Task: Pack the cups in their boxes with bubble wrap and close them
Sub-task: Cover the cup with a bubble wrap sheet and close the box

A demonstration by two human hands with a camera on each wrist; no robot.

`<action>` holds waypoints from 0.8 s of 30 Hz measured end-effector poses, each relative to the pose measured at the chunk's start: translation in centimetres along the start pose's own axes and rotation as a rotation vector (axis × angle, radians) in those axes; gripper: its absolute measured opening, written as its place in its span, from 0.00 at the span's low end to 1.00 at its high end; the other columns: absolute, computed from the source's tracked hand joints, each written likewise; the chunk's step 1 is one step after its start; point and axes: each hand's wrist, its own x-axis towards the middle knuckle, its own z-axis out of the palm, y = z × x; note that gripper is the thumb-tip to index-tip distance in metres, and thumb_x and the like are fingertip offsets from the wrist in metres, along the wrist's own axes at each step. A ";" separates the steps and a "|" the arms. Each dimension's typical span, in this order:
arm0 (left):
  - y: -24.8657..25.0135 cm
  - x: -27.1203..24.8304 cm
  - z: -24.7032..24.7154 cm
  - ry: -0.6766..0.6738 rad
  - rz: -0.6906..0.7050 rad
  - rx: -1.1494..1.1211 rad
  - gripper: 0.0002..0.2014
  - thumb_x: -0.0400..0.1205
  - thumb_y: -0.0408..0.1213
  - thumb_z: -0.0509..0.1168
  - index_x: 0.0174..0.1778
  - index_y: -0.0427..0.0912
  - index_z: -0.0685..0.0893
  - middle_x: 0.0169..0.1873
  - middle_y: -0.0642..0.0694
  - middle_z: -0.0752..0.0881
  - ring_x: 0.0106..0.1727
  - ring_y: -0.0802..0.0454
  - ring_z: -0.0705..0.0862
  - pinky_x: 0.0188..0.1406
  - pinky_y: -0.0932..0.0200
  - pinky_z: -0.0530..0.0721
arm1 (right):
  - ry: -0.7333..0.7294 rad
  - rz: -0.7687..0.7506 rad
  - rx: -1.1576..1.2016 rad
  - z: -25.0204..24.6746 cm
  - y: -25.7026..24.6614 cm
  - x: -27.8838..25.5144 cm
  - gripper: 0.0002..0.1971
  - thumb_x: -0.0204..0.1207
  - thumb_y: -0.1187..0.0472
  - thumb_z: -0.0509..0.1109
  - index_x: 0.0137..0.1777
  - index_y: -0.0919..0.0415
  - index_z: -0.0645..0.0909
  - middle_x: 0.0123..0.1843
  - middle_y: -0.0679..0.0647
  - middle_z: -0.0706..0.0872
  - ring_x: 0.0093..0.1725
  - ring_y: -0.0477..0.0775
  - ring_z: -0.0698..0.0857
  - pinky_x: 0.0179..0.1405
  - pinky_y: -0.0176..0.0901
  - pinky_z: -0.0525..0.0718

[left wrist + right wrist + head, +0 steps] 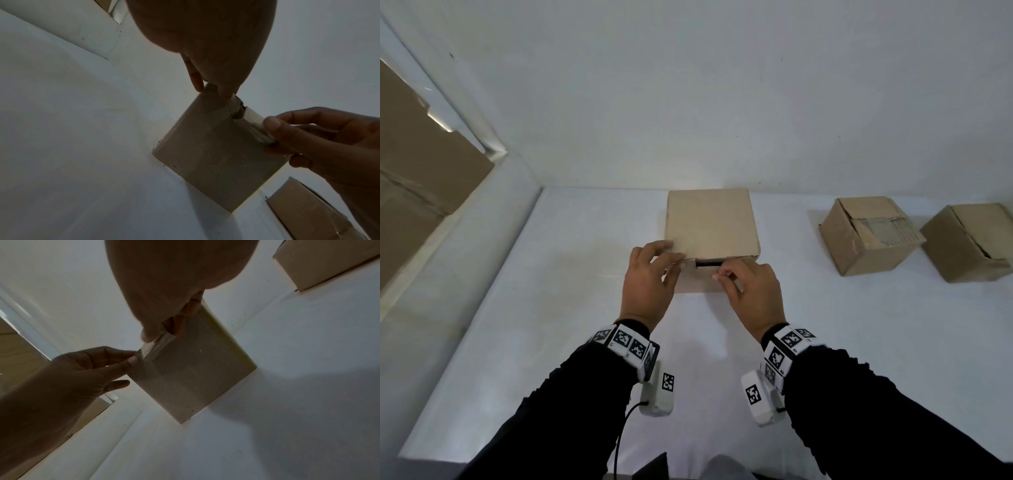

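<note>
A small brown cardboard box (710, 222) stands on the white table (558, 308) against the back wall, its lid lowered almost flat. A dark slit stays open along the front edge. My left hand (671, 262) grips the lid's front left corner, fingers on top and thumb below. My right hand (722, 275) pinches the front tuck flap (255, 125) just right of the slit. The left wrist view shows the box (211, 154) from below with the right hand (271, 131) on the pale flap. In the right wrist view, thumb and fingers (148, 335) clamp that flap. No cup or bubble wrap shows.
Two more brown boxes (866, 236) (969, 243) sit at the right along the wall, their top flaps loosely folded. A large cardboard sheet (421, 164) leans at the far left beyond the table's raised side. Bare table lies in front of the box.
</note>
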 end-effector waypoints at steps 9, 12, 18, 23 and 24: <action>0.1 0.1 -0.1 -0.030 0.008 0.053 0.07 0.79 0.41 0.68 0.49 0.49 0.89 0.57 0.51 0.83 0.55 0.47 0.77 0.37 0.50 0.86 | -0.045 -0.019 0.008 0.1 0.8 -0.3 0.08 0.76 0.58 0.73 0.54 0.55 0.86 0.51 0.52 0.88 0.47 0.56 0.87 0.43 0.52 0.86; 0.2 0.0 -0.4 -0.036 0.017 0.094 0.06 0.79 0.40 0.70 0.50 0.48 0.89 0.60 0.49 0.83 0.59 0.46 0.76 0.42 0.51 0.86 | -0.004 -0.055 -0.053 -0.1 0.6 0.4 0.08 0.78 0.58 0.71 0.54 0.56 0.88 0.48 0.52 0.90 0.45 0.57 0.87 0.43 0.50 0.85; -0.1 0.3 -0.4 -0.092 0.140 0.119 0.12 0.81 0.40 0.68 0.59 0.45 0.87 0.65 0.44 0.81 0.65 0.44 0.77 0.57 0.57 0.80 | 0.028 -0.123 -0.069 -0.5 0.7 0.6 0.07 0.78 0.58 0.71 0.50 0.58 0.89 0.45 0.52 0.90 0.43 0.56 0.86 0.42 0.47 0.84; -0.3 0.4 -0.3 -0.121 0.111 0.114 0.14 0.81 0.44 0.63 0.60 0.48 0.87 0.64 0.45 0.82 0.63 0.44 0.77 0.48 0.52 0.86 | 0.008 -0.118 -0.028 -0.3 1.1 0.4 0.07 0.78 0.59 0.71 0.51 0.57 0.89 0.46 0.53 0.89 0.44 0.56 0.87 0.42 0.49 0.85; -0.3 0.5 -0.3 -0.122 0.107 0.114 0.15 0.81 0.45 0.62 0.60 0.49 0.87 0.64 0.46 0.82 0.63 0.45 0.77 0.48 0.51 0.86 | 0.005 -0.096 -0.019 -0.2 1.1 0.5 0.07 0.78 0.59 0.71 0.51 0.57 0.89 0.46 0.53 0.90 0.45 0.56 0.87 0.42 0.50 0.86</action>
